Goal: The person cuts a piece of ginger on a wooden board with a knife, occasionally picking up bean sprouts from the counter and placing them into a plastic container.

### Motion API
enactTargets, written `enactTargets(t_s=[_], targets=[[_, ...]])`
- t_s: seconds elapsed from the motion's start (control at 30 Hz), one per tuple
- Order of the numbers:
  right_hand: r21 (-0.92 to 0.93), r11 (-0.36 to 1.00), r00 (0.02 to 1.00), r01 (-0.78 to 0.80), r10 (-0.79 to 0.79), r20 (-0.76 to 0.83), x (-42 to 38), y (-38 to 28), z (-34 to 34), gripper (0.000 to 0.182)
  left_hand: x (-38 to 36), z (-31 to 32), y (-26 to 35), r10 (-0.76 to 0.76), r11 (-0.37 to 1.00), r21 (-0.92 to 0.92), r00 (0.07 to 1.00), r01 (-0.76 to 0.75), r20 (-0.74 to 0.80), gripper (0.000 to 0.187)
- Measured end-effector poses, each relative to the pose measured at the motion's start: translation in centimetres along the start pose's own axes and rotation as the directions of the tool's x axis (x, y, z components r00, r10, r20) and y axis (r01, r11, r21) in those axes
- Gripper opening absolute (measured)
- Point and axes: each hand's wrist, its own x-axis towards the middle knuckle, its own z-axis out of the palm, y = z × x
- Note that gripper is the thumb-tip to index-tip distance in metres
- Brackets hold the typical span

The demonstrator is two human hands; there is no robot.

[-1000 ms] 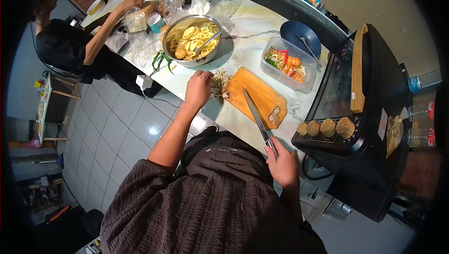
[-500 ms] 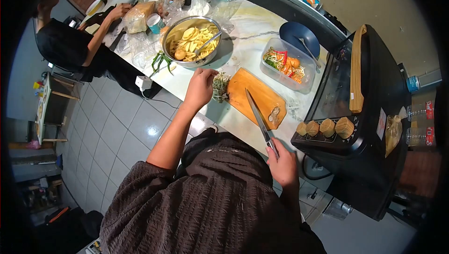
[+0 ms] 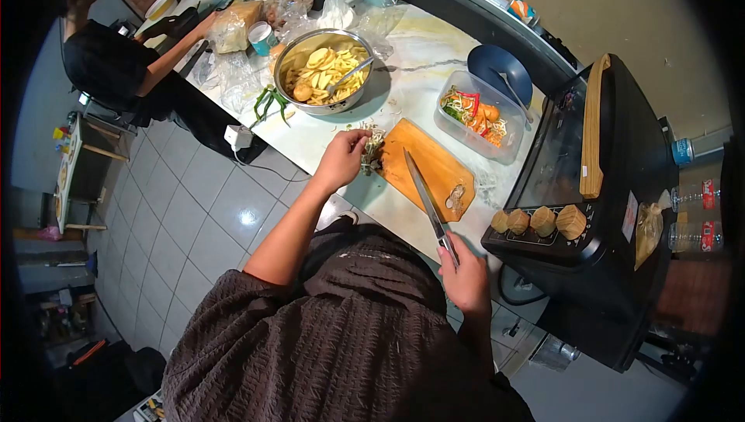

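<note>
My right hand (image 3: 466,276) is closed round the handle of a kitchen knife (image 3: 424,191), its blade lying over the wooden cutting board (image 3: 429,159). A small clear, crumpled-looking piece (image 3: 455,196) rests on the board's near right end. My left hand (image 3: 341,161) has its fingers curled at the left end of the board, against a small heap of bean sprouts (image 3: 373,148), and covers part of it. Behind the board stands a clear plastic container (image 3: 503,145) holding sprouts, red strips and orange pieces.
A metal bowl (image 3: 359,101) of cut potatoes with a spoon stands behind my left hand. Green leaves (image 3: 271,101) lie beside it. A dark blue bowl (image 3: 489,61) and a black oven (image 3: 555,138) are to the right. Another person (image 3: 109,61) works at the left.
My left hand has moved slightly down and right, its fingers now lower at the sprout heap. The knife stays over the board. The other person's arm has shifted.
</note>
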Motion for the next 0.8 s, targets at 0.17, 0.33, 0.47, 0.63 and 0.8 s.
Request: enactTargets(t_s=[0.17,0.33,0.47,0.63,0.8], targets=[[0.004,1.000,0.999,0.018,-0.018,-0.027,-0.1,0.4,0.2,0.037,-0.2,0.7,0.1,-0.070,0.997,-0.028,0.997,0.070,0.007,0.023],[0.065,0.998,1.000,0.025,-0.024,-0.014,-0.4,0.2,0.1,0.037,-0.7,1.6,0.2,-0.120,0.978,-0.172,0.993,0.121,0.017,0.023],[0.069,0.998,1.000,0.010,-0.010,-0.001,-0.4,0.1,-0.2,0.037,-0.6,1.7,0.5,-0.145,0.955,-0.251,0.987,0.159,0.071,0.025],[0.077,0.997,0.999,0.029,-0.028,-0.015,-0.1,0.5,-0.4,0.037,-0.5,2.0,0.2,-0.209,0.915,-0.322,0.969,0.242,0.133,0.028],[0.091,0.996,1.000,0.014,-0.012,-0.016,-0.1,0.7,-0.8,0.038,-0.2,2.3,-0.3,-0.179,0.960,-0.204,0.981,0.192,0.081,0.029]])
